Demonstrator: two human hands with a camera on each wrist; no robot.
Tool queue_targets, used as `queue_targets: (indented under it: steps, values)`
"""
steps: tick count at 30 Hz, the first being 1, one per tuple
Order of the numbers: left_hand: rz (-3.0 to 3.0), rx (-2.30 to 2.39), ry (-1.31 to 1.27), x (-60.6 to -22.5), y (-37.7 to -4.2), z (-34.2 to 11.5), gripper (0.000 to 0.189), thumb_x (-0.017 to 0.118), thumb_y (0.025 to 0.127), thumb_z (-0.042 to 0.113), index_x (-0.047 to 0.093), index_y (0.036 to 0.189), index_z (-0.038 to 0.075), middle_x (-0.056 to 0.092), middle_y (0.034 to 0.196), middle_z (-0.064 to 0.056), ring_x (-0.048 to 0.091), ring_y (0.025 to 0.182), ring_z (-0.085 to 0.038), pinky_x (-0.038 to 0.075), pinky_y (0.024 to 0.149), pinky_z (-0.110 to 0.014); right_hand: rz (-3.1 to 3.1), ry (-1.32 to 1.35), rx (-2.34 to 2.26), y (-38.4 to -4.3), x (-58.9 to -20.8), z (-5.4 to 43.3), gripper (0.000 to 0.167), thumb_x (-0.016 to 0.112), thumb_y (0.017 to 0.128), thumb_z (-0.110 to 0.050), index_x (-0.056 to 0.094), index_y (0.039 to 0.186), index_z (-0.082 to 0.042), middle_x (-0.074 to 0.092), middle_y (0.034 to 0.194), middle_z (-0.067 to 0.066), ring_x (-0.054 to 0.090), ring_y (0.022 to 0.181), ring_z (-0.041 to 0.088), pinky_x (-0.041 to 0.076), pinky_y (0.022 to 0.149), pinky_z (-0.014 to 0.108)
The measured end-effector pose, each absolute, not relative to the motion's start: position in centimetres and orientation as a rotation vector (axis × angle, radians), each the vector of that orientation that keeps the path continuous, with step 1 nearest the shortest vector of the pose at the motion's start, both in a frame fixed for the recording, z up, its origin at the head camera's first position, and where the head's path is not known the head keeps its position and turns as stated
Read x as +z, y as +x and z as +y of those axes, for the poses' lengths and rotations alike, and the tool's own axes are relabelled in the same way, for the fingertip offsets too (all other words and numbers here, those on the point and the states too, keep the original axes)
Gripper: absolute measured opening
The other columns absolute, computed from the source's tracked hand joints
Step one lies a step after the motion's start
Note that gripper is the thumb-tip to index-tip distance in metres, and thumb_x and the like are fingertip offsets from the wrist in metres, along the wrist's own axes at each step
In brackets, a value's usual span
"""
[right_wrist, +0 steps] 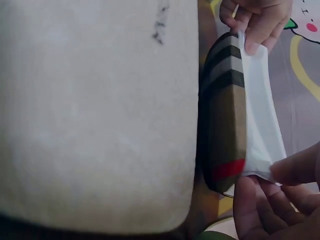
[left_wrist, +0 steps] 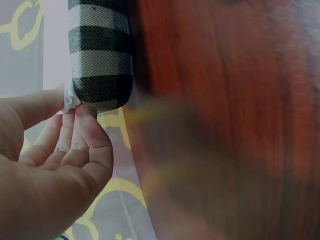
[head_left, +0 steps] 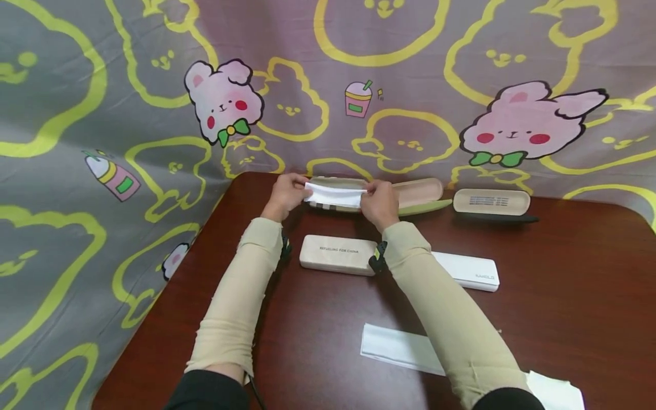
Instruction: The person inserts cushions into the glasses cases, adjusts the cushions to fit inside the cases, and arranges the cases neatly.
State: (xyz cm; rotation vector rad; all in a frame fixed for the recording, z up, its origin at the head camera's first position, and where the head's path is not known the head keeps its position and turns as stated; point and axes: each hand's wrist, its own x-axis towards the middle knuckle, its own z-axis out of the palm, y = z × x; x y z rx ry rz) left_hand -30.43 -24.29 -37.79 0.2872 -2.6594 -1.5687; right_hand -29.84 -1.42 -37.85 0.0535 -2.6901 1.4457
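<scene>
from the head view, we see our left grip (head_left: 285, 198) and right grip (head_left: 380, 205) pinching the two ends of a white cloth (head_left: 335, 196), stretched at the open plaid case (head_left: 333, 207) near the far edge of the surface (head_left: 318, 319). nearer us lie a beige case (head_left: 338, 255), a white case (head_left: 466, 270) and a folded white strip (head_left: 397, 344); to the right is an open green case (head_left: 425, 207).

in the left wrist view, we pinch the cloth's crumpled end just beside the plaid case's rounded, black-and-white end.

in the right wrist view, we grasp both ends, the cloth running along the plaid case's rim; we cannot tell how much lies inside.
</scene>
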Motion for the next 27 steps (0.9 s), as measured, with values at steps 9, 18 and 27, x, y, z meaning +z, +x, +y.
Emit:
queue_targets:
  steps: [9, 18, 27]
  values:
    - [-2.774, -1.483, 0.281, -38.7, -29.6, -25.0, 0.031, 0.078, 0.086, 0.004, 0.066, 0.115, 0.0, 0.068, 0.098, -0.015, 0.064, 0.087, -0.028, 0.052, 0.078, -0.039, -2.963, 0.171, 1.215, -29.5, -38.1, -1.4, 0.037, 0.053, 0.084, -0.001, 0.066, 0.119, 0.0, 0.067, 0.112, 0.016, 0.061, 0.1, 0.037, 0.051, 0.087, 0.047]
    - [-2.781, -1.362, 0.296, -38.6, -29.2, -24.4, 0.018, 0.074, 0.09, 0.008, 0.071, 0.105, -0.001, 0.073, 0.095, -0.015, 0.068, 0.084, -0.028, 0.054, 0.077, -0.039, -2.977, 0.24, 1.038, -29.4, -38.2, -1.6, 0.023, 0.051, 0.079, 0.003, 0.04, 0.064, -0.011, 0.032, 0.064, 0.004, 0.037, 0.066, 0.027, 0.032, 0.054, 0.039]
    - [-2.745, -1.253, 0.365, -39.3, -29.1, -23.7, 0.008, 0.077, 0.088, 0.009, 0.079, 0.094, 0.004, 0.071, 0.098, -0.013, 0.062, 0.09, -0.027, 0.054, 0.071, -0.035, -2.925, 0.369, 1.063, -29.0, -38.4, -1.6, 0.033, 0.049, 0.074, 0.006, 0.035, 0.053, -0.015, 0.03, 0.056, -0.001, 0.031, 0.061, 0.021, 0.025, 0.053, 0.032]
